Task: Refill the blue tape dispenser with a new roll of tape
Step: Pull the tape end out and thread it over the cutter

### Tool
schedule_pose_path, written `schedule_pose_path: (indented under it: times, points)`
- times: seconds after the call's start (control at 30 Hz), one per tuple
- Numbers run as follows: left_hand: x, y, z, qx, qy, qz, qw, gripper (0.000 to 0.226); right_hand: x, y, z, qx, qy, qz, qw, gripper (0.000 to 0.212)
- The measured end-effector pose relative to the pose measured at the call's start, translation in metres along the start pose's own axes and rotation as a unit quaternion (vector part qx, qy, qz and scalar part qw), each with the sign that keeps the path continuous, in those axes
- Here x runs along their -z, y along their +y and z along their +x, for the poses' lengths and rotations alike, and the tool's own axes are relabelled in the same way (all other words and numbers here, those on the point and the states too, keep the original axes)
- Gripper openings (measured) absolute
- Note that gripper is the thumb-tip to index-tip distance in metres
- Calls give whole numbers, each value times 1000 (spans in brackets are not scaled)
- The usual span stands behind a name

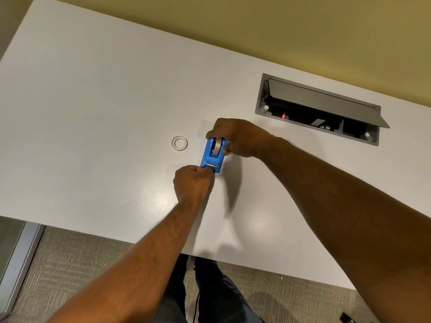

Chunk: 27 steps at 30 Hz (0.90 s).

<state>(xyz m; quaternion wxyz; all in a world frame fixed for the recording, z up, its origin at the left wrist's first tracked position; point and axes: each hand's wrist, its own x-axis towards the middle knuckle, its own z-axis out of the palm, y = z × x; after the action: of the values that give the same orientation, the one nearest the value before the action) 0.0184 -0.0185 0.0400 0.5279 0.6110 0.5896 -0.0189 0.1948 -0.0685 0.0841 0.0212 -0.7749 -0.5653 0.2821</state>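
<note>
The blue tape dispenser (212, 155) stands on the white table (93, 113) near its middle. A roll of clear tape (217, 145) sits in its far end. My right hand (238, 137) wraps around that far end and grips the dispenser's sides. My left hand (191, 183) is closed at the near end by the metal cutter (211, 165), fingers pinched together; what they pinch is too small to make out. A small white ring, an empty tape core (179, 143), lies flat on the table just left of the dispenser.
An open grey cable box (319, 108) is set into the table at the back right, with its lid tilted up. The table's near edge runs below my forearms, over carpet. A yellow wall stands behind the table.
</note>
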Motion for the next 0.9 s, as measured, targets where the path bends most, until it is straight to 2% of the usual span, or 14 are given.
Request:
schedule_pose_path:
  times: [0.27,0.57,0.8,0.9]
  points:
    - [2,-3,-1,-49,3,51,997,15,-3,2,-2,10,13,5,1000,61]
    - [11,-9,-3,-72,-32,44,996,19,-4,2,-6,18,25,-3,1000,58]
    - [14,-10,-4,-73,-53,19,996,15,-8,-1,-10,25,49,-14,998,55]
    - [17,-9,-6,-46,-83,-31,995,12,-10,-2,-11,25,53,-16,998,58]
